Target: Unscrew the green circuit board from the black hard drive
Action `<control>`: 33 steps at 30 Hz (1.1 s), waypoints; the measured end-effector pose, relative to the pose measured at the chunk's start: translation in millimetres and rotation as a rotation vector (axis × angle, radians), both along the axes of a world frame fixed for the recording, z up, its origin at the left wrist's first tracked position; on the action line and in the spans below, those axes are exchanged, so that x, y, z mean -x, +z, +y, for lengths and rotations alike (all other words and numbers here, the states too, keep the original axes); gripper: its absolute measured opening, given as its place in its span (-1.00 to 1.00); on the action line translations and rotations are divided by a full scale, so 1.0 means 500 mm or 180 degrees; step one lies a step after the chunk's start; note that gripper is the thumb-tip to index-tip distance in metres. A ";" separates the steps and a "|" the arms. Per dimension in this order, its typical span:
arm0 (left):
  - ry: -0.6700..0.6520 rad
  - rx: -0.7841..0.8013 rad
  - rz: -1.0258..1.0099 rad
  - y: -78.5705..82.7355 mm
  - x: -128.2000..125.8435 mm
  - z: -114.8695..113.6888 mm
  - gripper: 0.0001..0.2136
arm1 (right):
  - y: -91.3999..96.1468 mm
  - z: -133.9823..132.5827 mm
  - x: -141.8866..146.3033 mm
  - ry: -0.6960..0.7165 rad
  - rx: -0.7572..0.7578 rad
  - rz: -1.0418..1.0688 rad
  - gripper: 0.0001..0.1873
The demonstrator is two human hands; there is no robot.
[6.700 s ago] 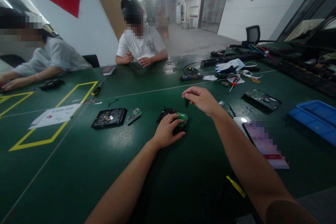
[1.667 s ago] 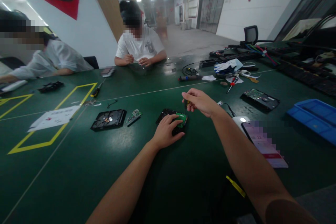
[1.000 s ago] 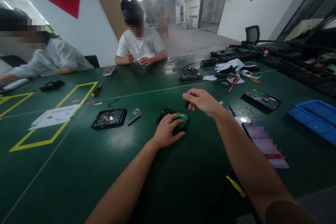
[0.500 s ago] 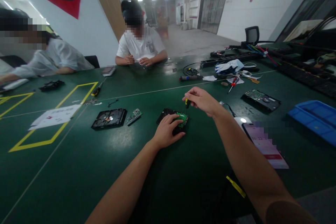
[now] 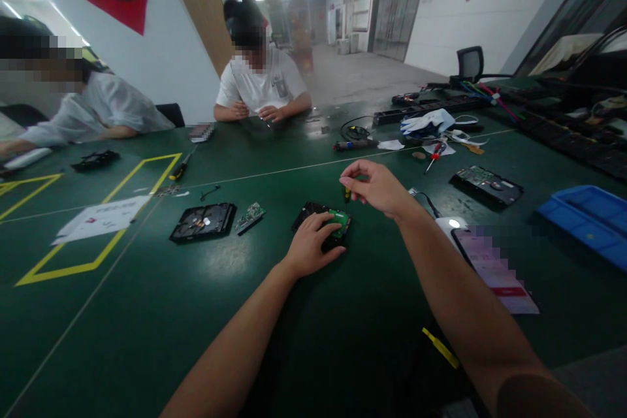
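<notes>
A black hard drive with a green circuit board [image 5: 339, 217] lies on the table in front of me. My left hand [image 5: 313, 245] rests across it, fingers spread over the board and its near edge. Above the drive's far right corner, my right hand [image 5: 365, 186] pinches a small screwdriver [image 5: 347, 194] with a yellow and black handle. The shaft points down at the board; whether its tip sits in a screw is too small to tell. To the left are a loose circuit board [image 5: 251, 218] and another black hard drive [image 5: 204, 222].
On the right lie a third hard drive [image 5: 486, 185], a blue tray [image 5: 585, 222] and a phone [image 5: 494, 271]. A red screwdriver [image 5: 435, 157] and white gloves [image 5: 427, 123] are farther back. Another screwdriver [image 5: 181, 168] lies at left. Two people sit across the green table [image 5: 147, 326].
The fingers of my right hand have shifted slightly on the screwdriver, and the handle now shows lower beneath them. My left hand stays in place on the hard drive.
</notes>
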State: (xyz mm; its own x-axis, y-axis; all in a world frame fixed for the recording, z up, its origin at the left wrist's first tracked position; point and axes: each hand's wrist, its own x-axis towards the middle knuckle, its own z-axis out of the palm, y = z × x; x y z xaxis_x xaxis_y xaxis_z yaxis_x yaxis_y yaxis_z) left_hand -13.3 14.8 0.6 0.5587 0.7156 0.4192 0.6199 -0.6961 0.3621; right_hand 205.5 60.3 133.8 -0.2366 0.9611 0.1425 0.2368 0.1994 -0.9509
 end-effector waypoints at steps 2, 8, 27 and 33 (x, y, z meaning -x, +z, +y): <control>0.0006 0.0005 0.0015 0.000 0.000 0.000 -0.47 | -0.002 0.004 -0.001 0.0009 0.0019 0.0002 -0.87; -0.0004 0.0015 0.0025 0.000 0.000 0.001 -0.47 | -0.011 0.011 -0.004 -0.0159 -0.0005 -0.0175 -0.84; -0.0004 0.0024 0.0015 0.000 0.001 0.001 -0.46 | -0.002 0.007 -0.007 -0.0270 -0.0343 -0.0561 -0.86; 0.0002 0.0009 0.0010 -0.002 0.001 0.003 -0.46 | -0.010 0.010 -0.006 -0.0104 -0.0457 -0.0572 -0.77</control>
